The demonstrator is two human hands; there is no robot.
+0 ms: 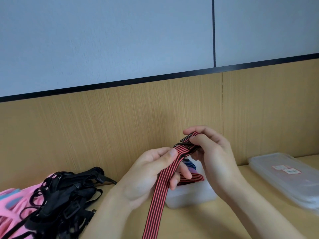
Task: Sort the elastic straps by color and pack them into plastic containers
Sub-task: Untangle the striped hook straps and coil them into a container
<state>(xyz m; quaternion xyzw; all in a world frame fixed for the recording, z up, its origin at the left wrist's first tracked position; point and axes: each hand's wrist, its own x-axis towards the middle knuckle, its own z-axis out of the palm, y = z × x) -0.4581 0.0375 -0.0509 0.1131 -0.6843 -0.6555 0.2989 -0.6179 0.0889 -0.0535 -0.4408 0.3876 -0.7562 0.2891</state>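
A red-and-black striped elastic strap (158, 195) runs from the bottom edge up between both hands. My left hand (148, 171) pinches it between thumb and fingers. My right hand (210, 152) grips its upper end, where a black buckle (185, 145) sits. Behind and below the hands stands a clear plastic container (189, 195) holding blue, purple and striped straps, mostly hidden by my fingers. A heap of black straps (69, 195) lies at the left on top of pink straps (15, 202).
A stack of clear plastic lids (290, 180) with small labels lies at the right on the wooden table (198, 223). A wooden back panel (120, 126) rises right behind the table.
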